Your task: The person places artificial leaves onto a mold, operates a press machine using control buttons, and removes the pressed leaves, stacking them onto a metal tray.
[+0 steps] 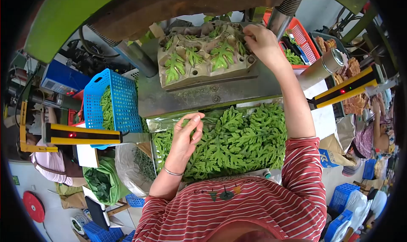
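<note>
Green lobed leaves lie in the hollows of a metal mould block on the press bed. At the block's right upper corner is my right hand, its fingers bent down by a leaf; what they hold, if anything, is hidden. My left hand, with a bracelet at the wrist, hovers over the left part of a tray of green leaves. Its fingers are curled and the thumb and forefinger come close together; whether something thin is between them cannot be made out.
A blue basket of green pieces stands left of the press. Yellow-black sensor bars flank the bed. A red basket is behind at right. Metal columns rise beside the mould. Other people are at both sides.
</note>
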`<state>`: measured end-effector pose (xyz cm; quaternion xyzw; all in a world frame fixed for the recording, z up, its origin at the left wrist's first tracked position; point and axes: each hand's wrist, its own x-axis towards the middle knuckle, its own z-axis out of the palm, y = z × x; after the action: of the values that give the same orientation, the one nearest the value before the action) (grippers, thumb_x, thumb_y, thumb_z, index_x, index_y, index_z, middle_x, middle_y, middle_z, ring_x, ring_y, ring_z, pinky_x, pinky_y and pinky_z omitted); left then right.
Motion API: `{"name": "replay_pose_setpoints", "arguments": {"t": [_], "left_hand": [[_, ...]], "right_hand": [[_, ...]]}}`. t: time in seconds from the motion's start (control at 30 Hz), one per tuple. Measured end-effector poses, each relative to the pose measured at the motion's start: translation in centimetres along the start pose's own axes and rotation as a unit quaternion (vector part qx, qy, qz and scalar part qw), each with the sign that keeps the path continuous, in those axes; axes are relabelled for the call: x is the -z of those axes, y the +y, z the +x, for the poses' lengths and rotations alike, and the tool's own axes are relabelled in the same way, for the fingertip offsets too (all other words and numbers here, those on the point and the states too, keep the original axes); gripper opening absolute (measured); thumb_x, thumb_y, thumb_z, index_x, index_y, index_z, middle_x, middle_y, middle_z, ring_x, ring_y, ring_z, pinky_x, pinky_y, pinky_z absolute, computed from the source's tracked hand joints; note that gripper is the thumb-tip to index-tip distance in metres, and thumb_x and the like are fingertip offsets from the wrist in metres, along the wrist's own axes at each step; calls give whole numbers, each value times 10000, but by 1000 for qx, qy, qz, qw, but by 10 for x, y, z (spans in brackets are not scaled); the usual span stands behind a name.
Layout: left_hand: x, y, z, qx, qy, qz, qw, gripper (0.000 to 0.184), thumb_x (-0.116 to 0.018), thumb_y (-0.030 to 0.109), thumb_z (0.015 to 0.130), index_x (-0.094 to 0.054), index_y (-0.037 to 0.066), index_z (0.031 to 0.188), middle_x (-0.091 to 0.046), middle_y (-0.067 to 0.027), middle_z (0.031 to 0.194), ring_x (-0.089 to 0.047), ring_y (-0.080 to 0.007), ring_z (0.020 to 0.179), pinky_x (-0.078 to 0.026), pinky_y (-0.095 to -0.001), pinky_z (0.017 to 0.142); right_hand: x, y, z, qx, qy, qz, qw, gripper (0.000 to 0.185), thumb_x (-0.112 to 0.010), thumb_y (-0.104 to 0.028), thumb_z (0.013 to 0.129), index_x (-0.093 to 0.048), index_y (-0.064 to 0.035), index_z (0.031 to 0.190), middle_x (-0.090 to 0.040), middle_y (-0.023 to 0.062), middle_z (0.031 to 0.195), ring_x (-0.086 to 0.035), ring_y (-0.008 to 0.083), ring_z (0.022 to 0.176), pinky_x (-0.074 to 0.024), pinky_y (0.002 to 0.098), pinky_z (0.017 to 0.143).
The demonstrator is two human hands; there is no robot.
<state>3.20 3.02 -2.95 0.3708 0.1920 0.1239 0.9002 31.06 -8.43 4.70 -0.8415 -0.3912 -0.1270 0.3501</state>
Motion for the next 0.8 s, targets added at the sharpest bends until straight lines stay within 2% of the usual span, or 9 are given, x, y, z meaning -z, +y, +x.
{"name": "replay_pose_setpoints", "arguments": {"t": [0.03,0.13,0.3,0.4,0.47,0.53,0.73,0.8], "left_hand": [[2,1,2,-7,9,7,1000,160,-555,89,892,-619,13,1017,-547,-33,624,-334,-25,420,-215,-142,340],[0,15,11,-53,-1,54,997,165,-564,114,890,-624,15,1007,-556,-19,623,-329,-23,413,-215,-145,337],[-51,73,34,-198,-47,204,958,199,-577,152,886,-617,17,1025,-570,-15,646,-340,-22,416,-224,-148,336],[-101,98,54,-216,-85,193,953,209,-575,136,880,-597,1,1038,-588,-34,699,-361,-26,432,-219,-148,350],[-124,106,70,-230,-101,194,948,209,-576,132,876,-592,-4,1033,-595,-40,719,-370,-28,438,-218,-149,355],[-137,108,86,-204,-79,203,955,170,-581,126,865,-609,-4,971,-604,-47,706,-384,-26,447,-221,-147,360],[-133,105,110,-229,-50,283,930,128,-558,94,851,-628,-3,893,-592,-48,632,-387,-40,445,-248,-157,379],[-123,104,109,-232,-31,320,918,131,-544,88,850,-634,-4,878,-586,-44,607,-388,-44,443,-256,-160,387]], "right_hand": [[0,-2,-3,14,31,20,999,137,-521,-54,795,-602,41,852,-626,108,828,-545,266,645,-439,335,629],[-8,-3,-12,1,8,42,999,137,-524,-49,795,-604,38,864,-619,109,836,-542,262,649,-438,331,630],[-12,0,-15,19,-6,54,998,148,-528,-37,794,-607,36,897,-610,107,836,-540,254,651,-441,322,626],[-9,-3,-20,45,-5,40,998,160,-531,-30,795,-608,37,917,-607,103,826,-540,250,649,-443,318,623],[-7,-11,-29,46,80,40,995,166,-530,-35,803,-607,40,930,-609,96,819,-547,228,653,-443,304,610],[-2,-19,-36,47,162,39,985,172,-530,-40,812,-605,42,943,-611,89,811,-553,206,657,-443,291,597],[26,-41,-63,55,111,78,989,171,-527,-58,837,-609,41,950,-620,85,850,-563,153,661,-443,247,579],[25,-42,-63,15,73,174,982,169,-527,-67,850,-613,32,957,-621,86,868,-563,131,660,-440,230,574]]}}
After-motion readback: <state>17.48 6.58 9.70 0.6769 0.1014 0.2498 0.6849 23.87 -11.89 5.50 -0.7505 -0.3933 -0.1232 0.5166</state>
